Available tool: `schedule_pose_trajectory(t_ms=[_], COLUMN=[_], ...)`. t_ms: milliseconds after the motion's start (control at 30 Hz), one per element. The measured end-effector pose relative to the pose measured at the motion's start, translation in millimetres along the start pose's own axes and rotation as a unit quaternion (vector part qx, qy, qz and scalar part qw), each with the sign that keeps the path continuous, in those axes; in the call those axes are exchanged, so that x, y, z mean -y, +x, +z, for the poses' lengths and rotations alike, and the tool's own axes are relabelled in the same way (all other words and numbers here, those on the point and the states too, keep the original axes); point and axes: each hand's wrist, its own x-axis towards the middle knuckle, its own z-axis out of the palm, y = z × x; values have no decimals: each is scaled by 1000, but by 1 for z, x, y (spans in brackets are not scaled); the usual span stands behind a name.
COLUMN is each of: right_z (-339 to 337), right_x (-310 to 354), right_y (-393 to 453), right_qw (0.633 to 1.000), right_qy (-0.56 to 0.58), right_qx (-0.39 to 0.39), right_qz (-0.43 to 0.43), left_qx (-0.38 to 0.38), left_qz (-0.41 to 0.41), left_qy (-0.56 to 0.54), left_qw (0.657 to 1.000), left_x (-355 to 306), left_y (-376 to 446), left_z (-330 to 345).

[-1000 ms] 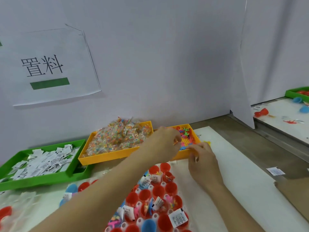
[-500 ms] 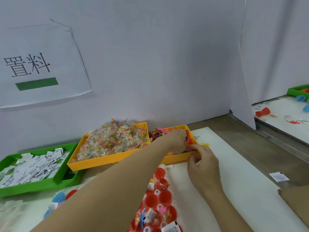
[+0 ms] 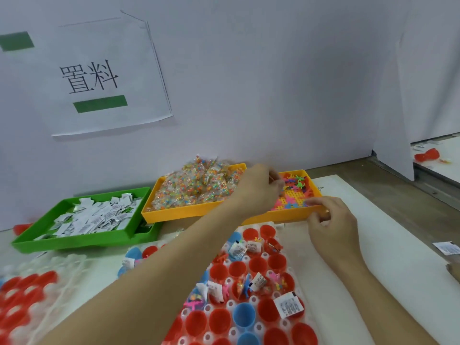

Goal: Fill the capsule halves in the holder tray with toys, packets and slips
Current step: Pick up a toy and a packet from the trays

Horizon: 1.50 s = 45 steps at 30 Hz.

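Observation:
The clear holder tray [image 3: 258, 327] lies in front of me with red and blue capsule halves [image 3: 245, 316]; some hold toys and slips. My left hand [image 3: 258, 188] reaches into the orange toy tray [image 3: 286, 216], its fingertips bunched on the small coloured toys [image 3: 298, 183]. My right hand [image 3: 328, 220] is at that tray's front right rim, thumb in front of the wall and fingers curled over it. An orange tray [image 3: 174, 215] to the left is heaped with packets [image 3: 194, 188]. A green tray [image 3: 74, 242] holds paper slips [image 3: 94, 215].
A second holder with red halves [image 3: 25, 295] sits blurred at the lower left. One loose slip [image 3: 446, 247] lies on the right. A white partition [image 3: 393, 95] stands behind the trays and along the right side; a red capsule [image 3: 428, 154] lies beyond it.
My head has turned, shifting the view. My left hand has stayed over the toys in the orange tray, and my right hand has settled on that tray's front rim.

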Motion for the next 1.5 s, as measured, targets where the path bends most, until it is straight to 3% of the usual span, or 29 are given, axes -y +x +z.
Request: schedule_pose_trajectory(t_ms=[200,400,533,667,800,867,1100,1500], right_z=[-2,-7,-22,-55,-73,-74,-72,-72], right_x=[12,31,44,65,80,84,82,78], right_y=[-8,-23,-50,-49,-48,-51,-53,-50], right_qw=[997,990,996,967,914,891,869,882], right_qy=[-40,-53,33,61,-45,-86,-97,-80], right_qx=[-54,-44,74,244,403,445,479,460], right_qz=[-41,-119,-46,-33,3,31,74,57], left_qx=[1,-86,-157,-199,-222,-235,-216,-213], left_qz=[-9,-51,-47,-34,-23,-24,-13,-5], left_qy=[-92,-189,-225,-227,-235,-235,-223,-230], left_qw=[996,977,960,953,946,943,950,950], left_x=[4,27,43,51,54,56,53,49], left_y=[-93,-168,-192,-196,-198,-199,-199,-204], left_z=[-60,-64,-56,-48,-46,-45,-38,-36])
